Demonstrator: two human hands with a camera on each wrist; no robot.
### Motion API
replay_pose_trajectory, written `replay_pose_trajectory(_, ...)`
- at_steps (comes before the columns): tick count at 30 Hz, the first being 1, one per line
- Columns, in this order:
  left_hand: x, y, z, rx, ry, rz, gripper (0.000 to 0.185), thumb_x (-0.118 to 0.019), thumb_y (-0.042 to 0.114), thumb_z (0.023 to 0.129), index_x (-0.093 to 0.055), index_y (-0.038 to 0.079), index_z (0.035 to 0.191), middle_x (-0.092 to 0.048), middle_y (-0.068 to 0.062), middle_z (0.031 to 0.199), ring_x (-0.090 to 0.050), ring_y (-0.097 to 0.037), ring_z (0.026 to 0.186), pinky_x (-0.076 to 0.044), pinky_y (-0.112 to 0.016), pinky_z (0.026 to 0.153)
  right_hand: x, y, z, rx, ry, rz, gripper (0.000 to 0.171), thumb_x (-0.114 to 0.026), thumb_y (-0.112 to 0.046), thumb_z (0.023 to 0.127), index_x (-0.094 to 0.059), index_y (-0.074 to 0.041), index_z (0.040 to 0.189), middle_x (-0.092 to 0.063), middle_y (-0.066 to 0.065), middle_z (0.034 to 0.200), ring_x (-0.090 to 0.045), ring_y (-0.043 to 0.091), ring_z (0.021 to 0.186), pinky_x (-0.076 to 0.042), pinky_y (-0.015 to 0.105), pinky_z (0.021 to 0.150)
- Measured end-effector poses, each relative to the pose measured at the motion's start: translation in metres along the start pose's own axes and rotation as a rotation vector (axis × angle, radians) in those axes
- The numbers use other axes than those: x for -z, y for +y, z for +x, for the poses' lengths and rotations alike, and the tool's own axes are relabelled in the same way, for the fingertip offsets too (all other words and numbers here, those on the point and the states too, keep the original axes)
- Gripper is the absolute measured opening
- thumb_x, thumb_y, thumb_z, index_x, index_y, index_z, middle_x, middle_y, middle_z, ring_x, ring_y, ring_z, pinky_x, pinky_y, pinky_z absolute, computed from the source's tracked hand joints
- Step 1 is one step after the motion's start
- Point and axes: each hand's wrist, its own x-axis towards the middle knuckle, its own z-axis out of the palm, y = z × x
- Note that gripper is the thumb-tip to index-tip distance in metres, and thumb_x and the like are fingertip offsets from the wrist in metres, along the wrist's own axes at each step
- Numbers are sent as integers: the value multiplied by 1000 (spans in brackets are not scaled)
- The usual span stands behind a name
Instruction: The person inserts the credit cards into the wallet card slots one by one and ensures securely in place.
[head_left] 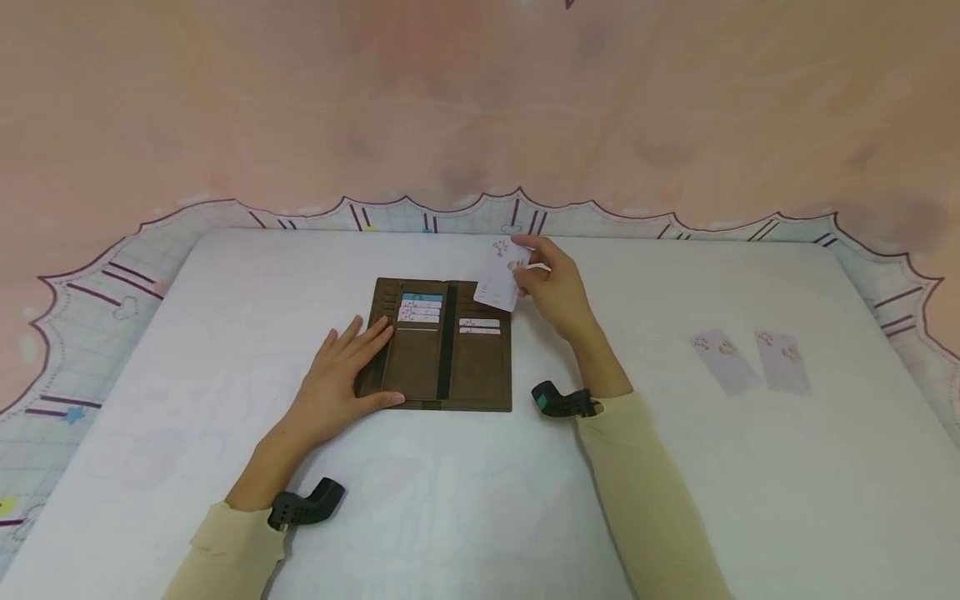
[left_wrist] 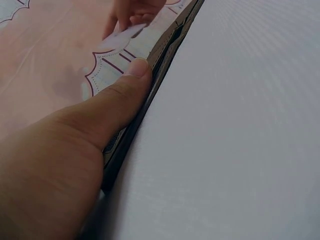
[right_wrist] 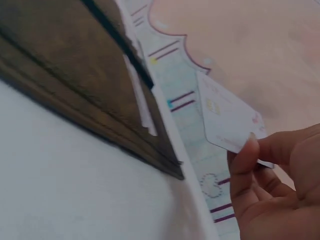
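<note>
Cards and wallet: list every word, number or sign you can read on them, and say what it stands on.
No text can be read.
Held card, in the right hand: small pinkish marks, too blurred.
Cards in the wallet slots: printed lines, too small.
Two cards on the table: faint marks, unreadable.

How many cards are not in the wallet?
3: one card pinched in the right hand above the wallet, and two cards flat on the table to the right.

cream long sleeves (head_left: 645, 492), black wrist mounts (head_left: 564, 402)
</note>
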Motion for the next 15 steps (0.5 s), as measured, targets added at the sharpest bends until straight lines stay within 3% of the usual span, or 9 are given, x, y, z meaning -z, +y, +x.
replay_pose_trajectory(10,2,1,0,-7,5,-4,92,-80,43,74,-36,8,148,-29,-9,154,-12,-34,144,0,-51,115,-17,16,4,-9,-25,16,42,-62,0,91,-55,-5,132,-52,16,100,-59,38,76,-50,23,64)
replay_pose_trajectory(15,1,0,0,-15,13,-5,92,-80,42,74,-37,8,148,-30,-10,154,-12,-34,144,-1,-52,115,-19,20,4,11,-4,19,41,-65,-3,90,-58,-9,130,-55,14,98,-61,29,72,-48,20,63)
